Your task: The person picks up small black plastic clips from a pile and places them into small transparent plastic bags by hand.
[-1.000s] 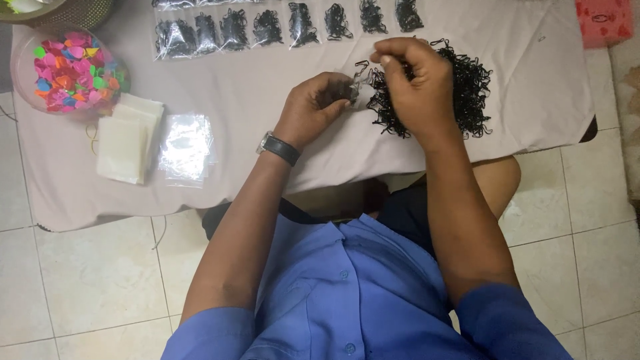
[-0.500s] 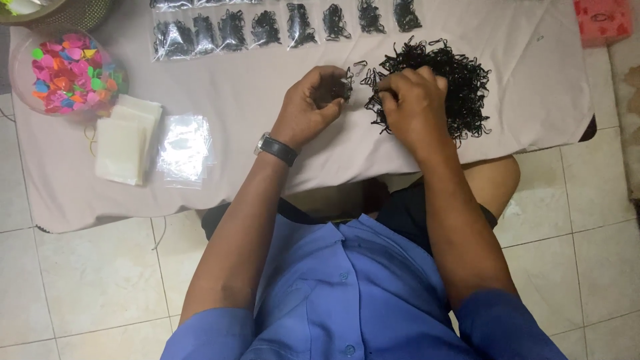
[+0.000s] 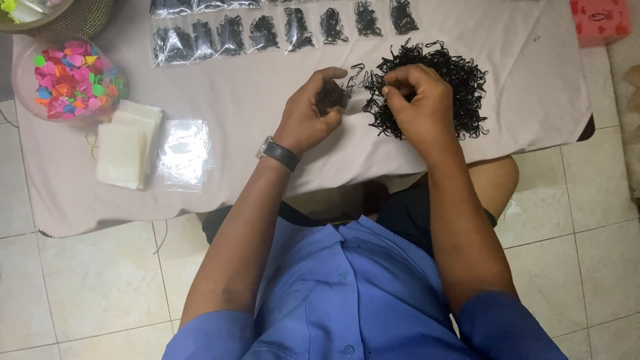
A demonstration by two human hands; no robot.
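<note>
A beige cloth point(image 3: 253, 153) covers the low bench above a tiled floor. At upper centre, the left hand point(image 3: 310, 110) curls closed around a small bunch of black bands point(image 3: 331, 99), while the right hand point(image 3: 413, 100) pinches strands from the loose black pile point(image 3: 460, 83) beside it, keeping supply within reach.

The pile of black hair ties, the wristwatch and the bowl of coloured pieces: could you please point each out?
pile of black hair ties point(image 3: 460, 87), head view, on its right half.
wristwatch point(image 3: 279, 153), head view, on its band.
bowl of coloured pieces point(image 3: 24, 100), head view, on its clear rim.
</note>
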